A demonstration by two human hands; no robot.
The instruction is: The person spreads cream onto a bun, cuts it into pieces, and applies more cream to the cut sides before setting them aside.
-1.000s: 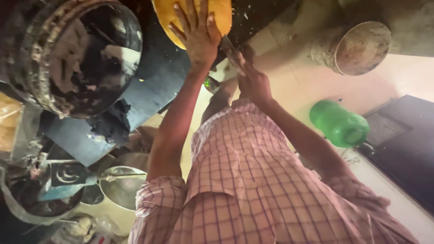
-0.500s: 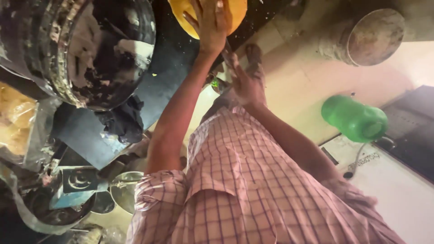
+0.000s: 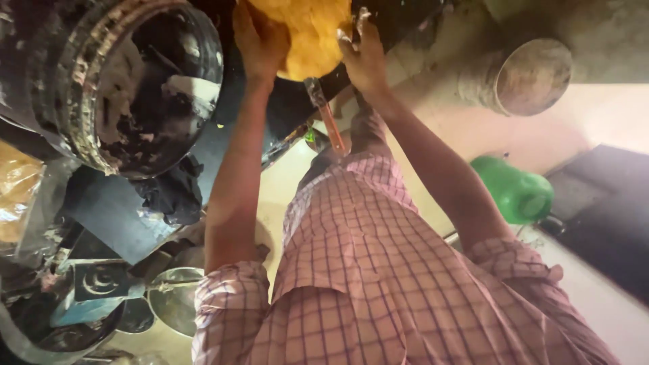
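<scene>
A yellow, lumpy round mass (image 3: pixel 307 34) sits at the top edge of the head view, partly cut off. My left hand (image 3: pixel 260 40) grips its left side with the fingers wrapped over it. On its right side my right hand (image 3: pixel 365 57) presses against it with the fingers spread upward. Just below the mass a thin tool with a red handle (image 3: pixel 328 118) lies over the dark surface. My checked shirt fills the lower middle of the view.
A big blackened round pan (image 3: pixel 135 81) stands at the upper left above a dark cloth (image 3: pixel 169 192). Steel plates (image 3: pixel 172 297) lie at the lower left. On the right are a grey bucket (image 3: pixel 534 74), a green plastic jug (image 3: pixel 514 192) and a dark mat (image 3: pixel 608 216).
My right hand has risen from near the red-handled tool onto the yellow mass's right side. My left hand stayed on the mass, now more on its left side. The view moved in closer.
</scene>
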